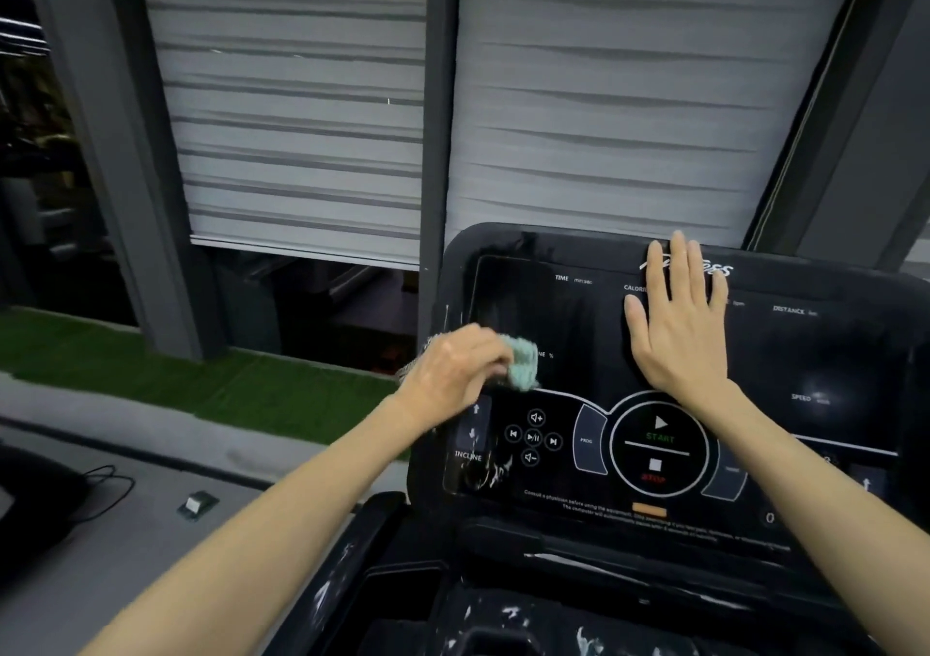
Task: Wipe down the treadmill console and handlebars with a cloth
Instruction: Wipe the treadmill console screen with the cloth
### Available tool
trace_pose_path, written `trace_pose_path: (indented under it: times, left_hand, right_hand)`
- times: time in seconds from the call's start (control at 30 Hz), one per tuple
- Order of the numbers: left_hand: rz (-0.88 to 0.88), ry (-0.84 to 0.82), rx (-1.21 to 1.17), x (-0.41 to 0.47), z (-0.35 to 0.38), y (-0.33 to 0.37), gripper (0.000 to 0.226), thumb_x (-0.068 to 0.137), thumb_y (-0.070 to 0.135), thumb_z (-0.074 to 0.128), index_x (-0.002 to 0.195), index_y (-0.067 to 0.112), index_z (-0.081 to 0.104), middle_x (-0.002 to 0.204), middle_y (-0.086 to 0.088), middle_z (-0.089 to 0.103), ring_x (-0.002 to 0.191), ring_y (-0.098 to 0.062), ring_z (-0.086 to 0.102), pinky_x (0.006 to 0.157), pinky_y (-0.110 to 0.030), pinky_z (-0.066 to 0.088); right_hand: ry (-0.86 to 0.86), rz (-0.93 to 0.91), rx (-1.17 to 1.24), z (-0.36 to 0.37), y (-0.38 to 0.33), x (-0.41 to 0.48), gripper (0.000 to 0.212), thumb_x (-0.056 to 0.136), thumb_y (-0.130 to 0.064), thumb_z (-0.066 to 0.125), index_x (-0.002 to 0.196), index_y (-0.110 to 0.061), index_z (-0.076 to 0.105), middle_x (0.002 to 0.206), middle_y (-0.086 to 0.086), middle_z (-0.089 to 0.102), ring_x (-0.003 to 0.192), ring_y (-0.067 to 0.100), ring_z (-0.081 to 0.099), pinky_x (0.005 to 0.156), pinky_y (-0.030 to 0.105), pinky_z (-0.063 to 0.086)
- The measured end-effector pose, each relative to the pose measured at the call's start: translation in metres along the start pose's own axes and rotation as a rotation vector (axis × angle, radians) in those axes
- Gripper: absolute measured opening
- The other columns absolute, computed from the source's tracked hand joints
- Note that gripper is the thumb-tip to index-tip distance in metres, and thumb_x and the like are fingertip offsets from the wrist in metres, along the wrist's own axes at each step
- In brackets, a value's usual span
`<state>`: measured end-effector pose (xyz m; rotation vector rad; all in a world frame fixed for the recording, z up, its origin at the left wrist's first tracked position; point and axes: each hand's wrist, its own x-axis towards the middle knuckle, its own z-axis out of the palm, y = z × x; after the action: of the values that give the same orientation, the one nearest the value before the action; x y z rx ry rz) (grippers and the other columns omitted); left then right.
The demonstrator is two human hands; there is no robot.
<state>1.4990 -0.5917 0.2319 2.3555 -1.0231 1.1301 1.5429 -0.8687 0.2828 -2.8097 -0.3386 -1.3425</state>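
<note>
Wiping the console (830,353) goes best in overlapping strokes from its nine o'clock edge, where the left hand (453,376) grips the bunched green cloth (523,366), toward three o'clock. The right hand (677,323), flat with fingers straight, braces the console at twelve o'clock of the start dial (659,446); avoid pressing that dial.

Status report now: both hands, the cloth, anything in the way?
Left hand grips cloth at console left side. Right hand open, flat on console. No obstacle seen.
</note>
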Motion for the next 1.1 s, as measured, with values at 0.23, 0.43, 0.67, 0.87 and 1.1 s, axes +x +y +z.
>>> trace_pose_path:
  times: [0.23,0.43,0.67,0.87,1.1]
  left_hand:
    - [0.099,-0.271,-0.125,-0.114,0.026,0.032,0.009,0.090,0.009,0.060,0.091,0.009,0.069,0.087,-0.001,0.068,0.077,-0.012,0.061,0.068,-0.025,0.055]
    - [0.056,-0.072,-0.024,-0.047,0.011,0.018,0.012,0.086,0.005,0.057,0.084,0.006,0.070,0.085,-0.004,0.069,0.073,-0.017,0.058,0.063,-0.030,0.053]
    - [0.036,-0.025,-0.044,-0.016,0.017,0.016,0.011,0.084,-0.004,0.063,0.086,0.006,0.067,0.083,-0.005,0.066,0.075,-0.019,0.058,0.071,-0.032,0.051]
    - [0.110,-0.243,-0.202,-0.109,0.043,0.044,0.008,0.091,0.006,0.060,0.093,0.007,0.068,0.089,-0.003,0.067,0.076,-0.017,0.060,0.070,-0.030,0.054]
    - [0.159,-0.158,-0.012,-0.056,0.024,0.025,0.017,0.083,0.001,0.056,0.092,0.008,0.069,0.090,-0.004,0.067,0.076,-0.019,0.058,0.063,-0.033,0.054]
  right_hand:
    - [0.007,-0.006,0.000,0.000,0.000,0.003,0.063,0.099,-0.040,0.024,0.151,-0.006,0.018,0.160,0.017,0.009,0.148,0.031,0.008,0.114,0.052,0.014]
    - [0.003,-0.008,0.000,0.001,0.000,0.002,0.063,0.099,-0.040,0.025,0.151,-0.005,0.019,0.160,0.018,0.010,0.148,0.032,0.009,0.113,0.053,0.015]
    - [0.004,0.004,0.012,0.000,0.000,0.001,0.064,0.099,-0.041,0.025,0.152,-0.007,0.016,0.160,0.017,0.008,0.148,0.030,0.006,0.115,0.052,0.012]
    - [-0.001,-0.007,0.001,0.000,0.000,0.001,0.063,0.099,-0.040,0.025,0.152,-0.006,0.016,0.160,0.018,0.009,0.148,0.032,0.008,0.114,0.052,0.013]
    - [0.001,-0.008,-0.002,0.000,0.000,0.001,0.063,0.099,-0.040,0.025,0.152,-0.006,0.017,0.160,0.018,0.009,0.148,0.032,0.008,0.114,0.052,0.014]
